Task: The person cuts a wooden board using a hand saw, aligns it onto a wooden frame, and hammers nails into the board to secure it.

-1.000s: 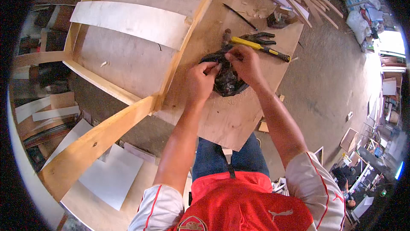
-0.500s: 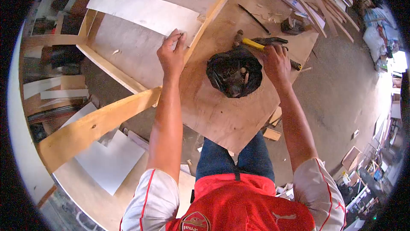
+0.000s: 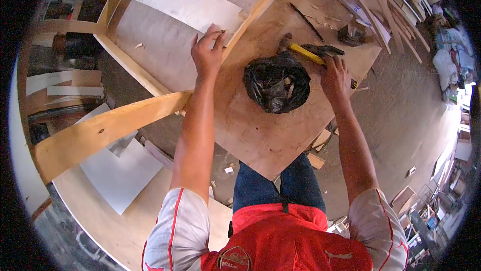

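My left hand is closed in a pinch on a small dark nail, held over the inner edge of a wooden frame. Just beyond the fingertips, a long white strip lies across the frame. On the plywood board, my right hand is closed over the handle of a hammer with a yellow section and a dark head. Between my hands sits an open black plastic bag with small loose items inside. A dark-handled tool lies against the hammer.
A thin dark rod rests on the board's far side. Wood offcuts are piled at the upper right. A wooden beam juts out at the left above white sheets. Scraps lie on the floor.
The view has shifted slightly. My left hand remains pinched near the frame edge, its fingers a little more spread. My right hand stays at the hammer handle, its fingers lying flatter.
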The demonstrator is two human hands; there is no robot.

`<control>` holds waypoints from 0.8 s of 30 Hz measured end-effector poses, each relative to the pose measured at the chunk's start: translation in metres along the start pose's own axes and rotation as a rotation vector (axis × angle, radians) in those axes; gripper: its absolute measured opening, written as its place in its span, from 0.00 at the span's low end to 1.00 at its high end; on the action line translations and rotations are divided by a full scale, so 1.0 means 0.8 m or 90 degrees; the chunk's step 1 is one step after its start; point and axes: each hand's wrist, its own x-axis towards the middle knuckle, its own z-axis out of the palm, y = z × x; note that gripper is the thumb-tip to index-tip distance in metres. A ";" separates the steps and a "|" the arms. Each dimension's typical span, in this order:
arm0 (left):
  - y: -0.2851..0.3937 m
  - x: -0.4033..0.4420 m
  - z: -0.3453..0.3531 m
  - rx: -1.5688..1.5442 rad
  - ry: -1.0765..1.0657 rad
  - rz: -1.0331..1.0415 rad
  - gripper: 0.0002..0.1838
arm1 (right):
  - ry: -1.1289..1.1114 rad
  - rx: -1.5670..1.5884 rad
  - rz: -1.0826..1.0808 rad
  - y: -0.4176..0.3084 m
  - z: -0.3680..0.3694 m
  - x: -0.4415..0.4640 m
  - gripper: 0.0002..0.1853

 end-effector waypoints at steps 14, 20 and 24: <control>-0.019 -0.005 0.007 0.018 0.016 0.012 0.09 | -0.150 0.096 0.028 -0.023 -0.047 0.014 0.17; -0.020 -0.007 0.010 0.021 0.028 0.005 0.09 | -0.160 0.190 0.125 -0.027 -0.042 0.014 0.18; -0.023 -0.006 0.011 0.022 0.022 0.008 0.08 | -0.172 0.239 0.152 -0.052 -0.063 0.019 0.19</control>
